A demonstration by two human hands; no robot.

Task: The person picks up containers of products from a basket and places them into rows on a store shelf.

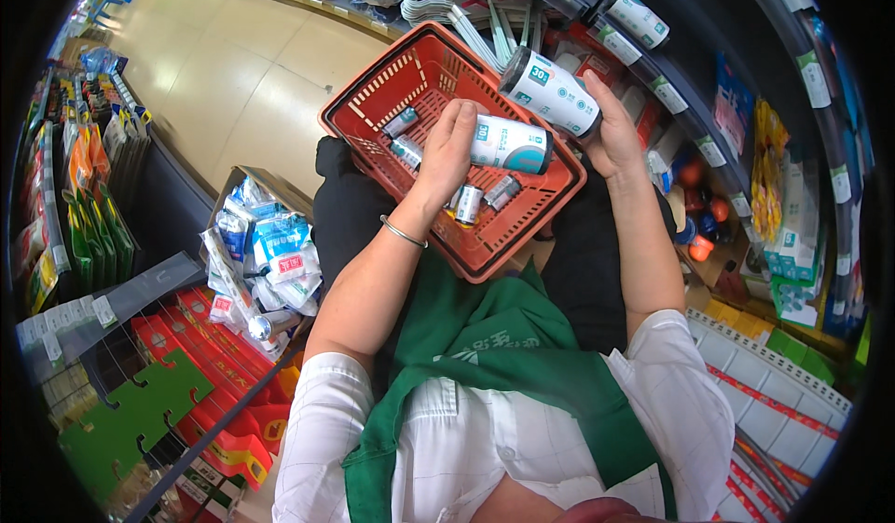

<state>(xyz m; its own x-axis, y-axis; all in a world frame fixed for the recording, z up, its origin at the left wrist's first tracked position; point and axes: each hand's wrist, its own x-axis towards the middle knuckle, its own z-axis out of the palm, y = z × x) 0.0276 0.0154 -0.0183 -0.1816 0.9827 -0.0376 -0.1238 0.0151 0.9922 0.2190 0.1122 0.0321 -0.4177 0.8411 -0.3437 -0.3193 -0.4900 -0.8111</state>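
My left hand (pixel 449 147) grips one end of a white-labelled roll of black bags (pixel 512 145), held over a red plastic shopping basket (pixel 482 261). Just to the right, my right hand (pixel 617 128) holds a second, similar roll (pixel 551 93) by its lower end, tilted above the basket's far right side. Several smaller rolls lie inside the basket, among them a white-labelled one (pixel 468 204) and a grey one (pixel 502 192) near the front. The basket sits at my lap, between or on my knees; its underside is hidden.
Another labelled roll (pixel 638 18) stands on the dark shelf at upper right. White hooks (pixel 475 30) lie behind the basket. An open carton of packaged goods (pixel 269 243) is at left, beside a shelf of hanging packets (pixel 91 208). Tiled aisle floor (pixel 231 68) shows at upper left.
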